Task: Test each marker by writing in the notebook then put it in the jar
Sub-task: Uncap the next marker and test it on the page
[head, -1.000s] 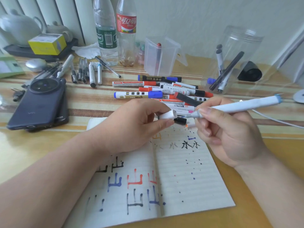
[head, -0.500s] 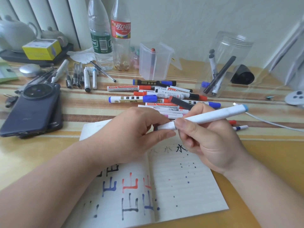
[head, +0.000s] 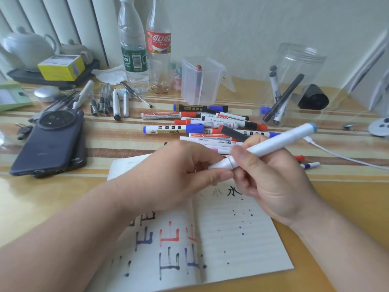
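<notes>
A white marker with a light blue end slants above the open notebook. My right hand grips its barrel. My left hand pinches the white cap at the marker's near end, and the cap sits on the marker. The notebook pages carry black, blue and red test strokes and ink dots. A clear jar stands at the back right with several markers inside. A pile of loose markers lies between the notebook and the jar.
Two dark phones lie stacked at the left, with a row of pens behind them. Two plastic bottles and a clear open box stand at the back. A white cable crosses the table at the right.
One second ago the cap was off, held apart from the bare tip. The hands came together and the cap now sits on the marker's near end. The camera view shifted slightly.
</notes>
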### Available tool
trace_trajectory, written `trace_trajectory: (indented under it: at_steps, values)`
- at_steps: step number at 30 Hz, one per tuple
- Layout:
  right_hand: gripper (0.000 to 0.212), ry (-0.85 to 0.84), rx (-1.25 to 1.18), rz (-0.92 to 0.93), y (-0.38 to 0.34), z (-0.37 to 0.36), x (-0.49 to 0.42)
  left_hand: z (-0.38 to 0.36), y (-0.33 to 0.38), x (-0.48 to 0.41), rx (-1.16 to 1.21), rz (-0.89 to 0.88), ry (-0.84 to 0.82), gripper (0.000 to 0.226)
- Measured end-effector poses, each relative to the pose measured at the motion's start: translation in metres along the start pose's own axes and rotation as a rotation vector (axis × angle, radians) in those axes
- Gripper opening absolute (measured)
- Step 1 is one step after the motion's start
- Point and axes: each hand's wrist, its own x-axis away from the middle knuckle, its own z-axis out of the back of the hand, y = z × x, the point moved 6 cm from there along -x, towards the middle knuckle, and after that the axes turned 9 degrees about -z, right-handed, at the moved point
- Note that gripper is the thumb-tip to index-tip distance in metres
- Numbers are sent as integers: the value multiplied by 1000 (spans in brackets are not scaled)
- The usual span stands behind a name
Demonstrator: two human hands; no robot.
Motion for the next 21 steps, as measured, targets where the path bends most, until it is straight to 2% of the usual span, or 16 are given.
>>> trace_trajectory:
  at_steps: [2,4,7,9,11,12,15,17,19,21]
  values:
    - [31,11,-81,4,0,1,-3,6,-2,-1,70,36,22,33]
    - [25,-2,-129,-53,-1,3,-2,15,-11,3,269,124,180,43]
    - [34,-107,47,-262,10,3,5,22,-23,8,452,219,353,50]
    - [31,-207,82,-408,21,0,8,19,-25,7,559,259,362,46]
    - [26,-286,-27,-475,23,-2,8,13,-26,4,600,276,346,40]
    - [30,-323,-121,-486,21,-2,8,10,-26,3,587,284,339,33]
    - [57,-506,-435,-419,1,2,10,8,-28,2,676,300,393,22]
    - [62,-610,-572,-300,-13,6,9,10,-28,2,764,296,412,14]
    - [59,-537,-548,-186,-15,9,4,8,-25,0,738,257,362,12]
    - [48,-328,-359,-92,-7,7,-3,3,-18,1,623,219,256,21]
